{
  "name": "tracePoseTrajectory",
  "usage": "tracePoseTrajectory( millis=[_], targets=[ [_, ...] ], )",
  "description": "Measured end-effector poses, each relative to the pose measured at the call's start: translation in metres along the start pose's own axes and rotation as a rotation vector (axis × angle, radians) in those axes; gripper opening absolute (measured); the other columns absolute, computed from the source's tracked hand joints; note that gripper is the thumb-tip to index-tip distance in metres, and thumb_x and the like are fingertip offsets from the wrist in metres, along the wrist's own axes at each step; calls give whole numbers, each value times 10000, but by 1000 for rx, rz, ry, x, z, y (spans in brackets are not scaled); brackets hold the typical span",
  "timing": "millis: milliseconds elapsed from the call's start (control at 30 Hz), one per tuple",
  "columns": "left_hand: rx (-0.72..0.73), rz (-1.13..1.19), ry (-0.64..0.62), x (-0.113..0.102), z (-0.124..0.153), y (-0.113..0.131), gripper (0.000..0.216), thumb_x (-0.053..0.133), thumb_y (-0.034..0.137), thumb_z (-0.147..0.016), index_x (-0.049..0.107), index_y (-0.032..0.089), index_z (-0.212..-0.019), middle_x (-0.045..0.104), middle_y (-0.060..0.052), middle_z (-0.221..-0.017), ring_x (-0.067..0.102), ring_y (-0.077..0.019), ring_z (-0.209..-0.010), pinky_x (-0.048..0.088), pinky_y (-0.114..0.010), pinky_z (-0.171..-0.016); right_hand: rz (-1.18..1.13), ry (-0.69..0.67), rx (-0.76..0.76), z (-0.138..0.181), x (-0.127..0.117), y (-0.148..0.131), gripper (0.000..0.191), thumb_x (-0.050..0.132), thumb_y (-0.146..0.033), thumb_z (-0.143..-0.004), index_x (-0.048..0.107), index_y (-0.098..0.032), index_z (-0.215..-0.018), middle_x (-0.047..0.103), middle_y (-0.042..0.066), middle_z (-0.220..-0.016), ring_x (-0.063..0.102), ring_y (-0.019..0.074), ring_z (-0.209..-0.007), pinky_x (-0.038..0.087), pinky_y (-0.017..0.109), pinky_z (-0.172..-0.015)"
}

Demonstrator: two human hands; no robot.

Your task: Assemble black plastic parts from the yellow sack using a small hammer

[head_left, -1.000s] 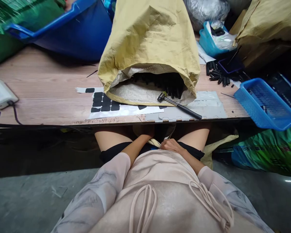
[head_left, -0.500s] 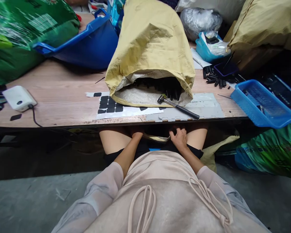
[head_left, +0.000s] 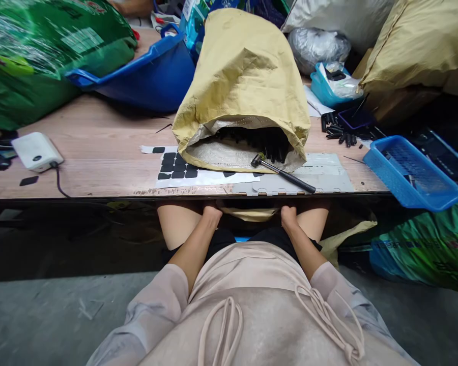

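Note:
Between my thighs, under the table edge, a yellow woven sack (head_left: pixel 252 215) shows only part of its rim. My left hand (head_left: pixel 212 210) is at the left end of that rim, its fingers hidden beneath the table. At the right end is my right hand (head_left: pixel 289 213), fingers also out of sight. On the table above lies another yellow woven sack (head_left: pixel 244 66), its mouth facing me with many black pieces (head_left: pixel 273 145) inside. A small hammer (head_left: pixel 286 175) with a black handle rests against the lip of its mouth.
A sheet of black stickers (head_left: pixel 175 165) and a grey board (head_left: pixel 328 175) lie along the table edge. To the right stand a blue basket (head_left: pixel 412 173) and loose black parts (head_left: pixel 339 129). A blue tub (head_left: pixel 145 76), green bag (head_left: pixel 57 56) and white box (head_left: pixel 37 151) are at left.
My right hand has shifted right and its fingers have gone out of sight under the table. The lower sack's rim spans wider between my hands. The camera view has shifted slightly.

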State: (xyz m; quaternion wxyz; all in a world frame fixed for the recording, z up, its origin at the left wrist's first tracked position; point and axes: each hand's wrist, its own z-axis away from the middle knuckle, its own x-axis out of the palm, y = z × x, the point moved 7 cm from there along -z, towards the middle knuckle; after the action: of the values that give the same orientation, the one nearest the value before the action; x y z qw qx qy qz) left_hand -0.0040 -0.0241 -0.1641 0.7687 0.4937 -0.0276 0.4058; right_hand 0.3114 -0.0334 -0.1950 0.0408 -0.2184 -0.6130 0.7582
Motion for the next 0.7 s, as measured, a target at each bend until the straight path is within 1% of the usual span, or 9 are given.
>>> tracePoseTrajectory(
  millis=[100, 200, 300, 400, 467, 533, 600, 667, 700],
  targets=[
    [-31, 133, 52, 2, 10, 3, 355, 504, 404, -1053, 730, 175, -1202, 745, -103, -1155, 714, -243, -1088, 605, -412, -971, -126, 85, 26, 9, -24, -3, 247, 572, -478, -777, 534, -234, -761, 483, -63, -563, 469, 128, -529, 434, 252, -490],
    [-80, 293, 118, -4, 23, -2, 400, 403, 321, -1027, 759, 154, -1099, 773, -101, -967, 753, -245, -1003, 622, -390, -920, -232, 102, 13, 25, -36, -13, 320, 584, -527, -748, 530, -228, -847, 553, -55, -672, 492, 107, -580, 451, 229, -541],
    [-106, 299, 99, -12, 33, -9, 387, 394, 300, -993, 755, 165, -1027, 772, -91, -873, 769, -238, -907, 633, -379, -848, -273, 86, 9, 37, -38, -21, 384, 612, -559, -754, 549, -222, -927, 574, -56, -732, 483, 91, -602, 440, 211, -561],
    [-99, 258, 62, -20, 35, -12, 324, 454, 325, -951, 742, 176, -960, 764, -76, -820, 764, -232, -877, 626, -358, -830, -219, 36, 51, 38, -34, -19, 365, 621, -566, -754, 513, -238, -874, 547, -71, -680, 439, 89, -549, 382, 209, -494],
    [-81, 229, 64, -24, 33, -14, 276, 497, 320, -902, 732, 177, -916, 755, -67, -796, 754, -231, -886, 614, -343, -843, -156, 33, 84, 33, -33, -13, 333, 628, -539, -730, 471, -255, -809, 505, -84, -603, 423, 99, -510, 353, 219, -463],
    [-39, 154, 83, -26, 31, -15, 220, 545, 311, -833, 718, 178, -859, 739, -56, -769, 734, -229, -871, 597, -332, -845, -94, 58, 109, 28, -35, -7, 306, 637, -496, -705, 435, -272, -760, 436, -101, -528, 408, 110, -483, 335, 233, -453],
    [14, -1, 139, -31, 30, -16, 139, 598, 284, -744, 683, 177, -769, 693, -35, -705, 694, -217, -791, 575, -319, -797, -36, 90, 115, 25, -38, -6, 281, 631, -460, -695, 420, -282, -745, 387, -110, -500, 411, 122, -486, 341, 246, -470],
    [46, -143, 205, -37, 32, -17, 65, 652, 224, -643, 627, 175, -677, 617, -5, -626, 620, -187, -684, 527, -295, -699, 5, 117, 93, 25, -42, -12, 235, 606, -436, -701, 454, -271, -770, 426, -96, -531, 448, 134, -532, 380, 256, -523],
    [62, -203, 229, -41, 33, -16, 87, 669, 187, -597, 595, 177, -640, 571, 16, -594, 572, -167, -640, 488, -280, -646, 14, 126, 74, 27, -43, -17, 219, 592, -425, -705, 490, -257, -803, 477, -80, -570, 477, 140, -571, 406, 260, -566]
  ],
)
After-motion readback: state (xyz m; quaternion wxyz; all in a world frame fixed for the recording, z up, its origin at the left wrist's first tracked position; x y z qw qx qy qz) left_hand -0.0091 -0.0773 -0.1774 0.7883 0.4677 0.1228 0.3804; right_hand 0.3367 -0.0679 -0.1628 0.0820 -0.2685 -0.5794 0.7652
